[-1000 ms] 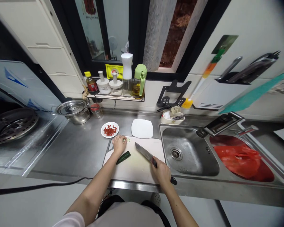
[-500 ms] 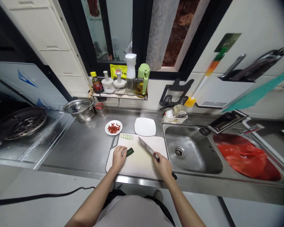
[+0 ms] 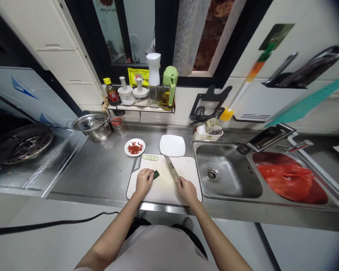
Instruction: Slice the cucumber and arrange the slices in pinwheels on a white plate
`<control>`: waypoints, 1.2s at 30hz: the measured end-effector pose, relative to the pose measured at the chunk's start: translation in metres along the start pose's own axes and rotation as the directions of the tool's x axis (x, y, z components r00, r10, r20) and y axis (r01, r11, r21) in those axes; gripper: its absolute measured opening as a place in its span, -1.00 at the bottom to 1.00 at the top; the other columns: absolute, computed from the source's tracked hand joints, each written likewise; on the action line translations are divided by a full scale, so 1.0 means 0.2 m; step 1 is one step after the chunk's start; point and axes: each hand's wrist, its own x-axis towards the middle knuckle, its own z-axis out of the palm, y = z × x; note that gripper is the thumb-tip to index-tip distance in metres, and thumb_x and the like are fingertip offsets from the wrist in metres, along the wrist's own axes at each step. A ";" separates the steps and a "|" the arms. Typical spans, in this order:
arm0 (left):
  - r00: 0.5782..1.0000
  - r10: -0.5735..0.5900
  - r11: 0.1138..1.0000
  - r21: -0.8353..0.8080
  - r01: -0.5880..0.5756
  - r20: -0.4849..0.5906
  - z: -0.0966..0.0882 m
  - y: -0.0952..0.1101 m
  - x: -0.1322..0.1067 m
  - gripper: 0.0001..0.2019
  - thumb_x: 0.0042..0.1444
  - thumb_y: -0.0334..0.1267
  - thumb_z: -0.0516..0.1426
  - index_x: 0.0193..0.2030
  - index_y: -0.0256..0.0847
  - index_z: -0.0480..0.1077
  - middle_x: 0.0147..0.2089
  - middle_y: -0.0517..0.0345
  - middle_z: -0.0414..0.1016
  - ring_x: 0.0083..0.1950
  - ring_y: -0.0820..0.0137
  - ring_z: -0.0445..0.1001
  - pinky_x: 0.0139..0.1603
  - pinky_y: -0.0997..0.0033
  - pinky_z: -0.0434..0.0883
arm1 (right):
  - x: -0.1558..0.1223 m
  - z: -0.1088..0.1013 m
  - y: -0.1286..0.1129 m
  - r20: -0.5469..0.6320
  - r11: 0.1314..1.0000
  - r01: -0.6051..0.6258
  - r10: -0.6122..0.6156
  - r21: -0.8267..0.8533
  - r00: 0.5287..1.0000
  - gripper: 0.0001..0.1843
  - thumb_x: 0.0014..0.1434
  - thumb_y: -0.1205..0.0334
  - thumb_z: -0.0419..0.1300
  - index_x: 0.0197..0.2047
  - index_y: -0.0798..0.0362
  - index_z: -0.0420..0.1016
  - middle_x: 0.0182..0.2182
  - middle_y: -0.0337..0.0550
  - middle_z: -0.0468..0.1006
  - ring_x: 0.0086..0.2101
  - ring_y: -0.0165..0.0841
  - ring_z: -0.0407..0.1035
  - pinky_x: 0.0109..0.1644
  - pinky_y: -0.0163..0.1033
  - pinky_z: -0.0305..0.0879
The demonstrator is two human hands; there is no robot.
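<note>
A white cutting board (image 3: 183, 171) lies on the steel counter in front of me. My left hand (image 3: 143, 181) rests closed over a dark green cucumber piece (image 3: 156, 174), holding it down on the board. My right hand (image 3: 187, 190) grips the handle of a kitchen knife (image 3: 171, 168), whose blade points away from me just right of the cucumber. Several thin cucumber slices (image 3: 150, 157) lie in a row at the board's far left edge.
Behind the board sit a small plate of chopped red chilli (image 3: 135, 147) and an empty square white plate (image 3: 172, 145). A sink (image 3: 224, 175) lies to the right, a red basin (image 3: 290, 181) beyond it. A lidded steel pot (image 3: 92, 125) and condiment shelf (image 3: 141, 107) stand at the back.
My left hand left the slices at the board's far edge and came back onto the cucumber piece. The knife moved left, closer to the cucumber.
</note>
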 end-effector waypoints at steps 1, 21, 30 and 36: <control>1.000 0.005 1.000 0.007 -0.006 0.012 0.00 0.00 0.00 -0.78 0.21 -0.25 0.03 -0.13 -0.13 0.49 -0.12 0.07 0.51 -0.05 0.32 0.40 0.05 0.29 0.31 | 0.00 0.00 -0.01 0.013 1.000 0.007 -0.007 -0.009 1.000 -0.64 0.34 0.13 -0.12 -0.04 0.04 0.43 -0.23 -0.10 0.59 -0.22 -0.34 0.45 -0.27 -0.34 0.09; 0.995 0.081 0.997 -0.025 -0.080 0.064 0.03 -0.03 0.00 -0.78 0.24 -0.24 0.03 -0.15 -0.15 0.51 -0.15 0.09 0.54 -0.09 0.38 0.44 0.01 0.35 0.33 | -0.01 0.00 -0.10 0.123 0.990 0.137 -0.134 -0.020 0.983 -0.66 0.34 0.15 -0.16 -0.05 0.06 0.37 -0.24 -0.05 0.57 -0.21 -0.29 0.43 -0.28 -0.31 0.07; 0.989 0.133 0.990 -0.063 -0.128 0.068 0.03 -0.04 -0.01 -0.76 0.23 -0.27 0.04 -0.08 -0.11 0.50 -0.11 0.09 0.53 -0.06 0.39 0.45 0.02 0.37 0.37 | -0.02 0.00 -0.16 0.146 0.984 0.155 -0.141 -0.085 0.979 -0.67 0.33 0.21 -0.17 0.00 0.07 0.32 -0.22 -0.01 0.57 -0.19 -0.25 0.45 -0.22 -0.27 0.15; 0.987 0.158 0.983 -0.101 -0.154 0.031 0.04 -0.04 -0.01 -0.78 0.23 -0.25 0.05 -0.08 -0.13 0.50 -0.12 0.09 0.53 -0.08 0.38 0.46 0.00 0.34 0.40 | -0.02 0.00 -0.18 0.187 0.984 0.156 -0.139 -0.082 0.973 -0.69 0.34 0.21 -0.18 -0.02 0.07 0.31 -0.23 -0.01 0.56 -0.18 -0.25 0.45 -0.19 -0.27 0.18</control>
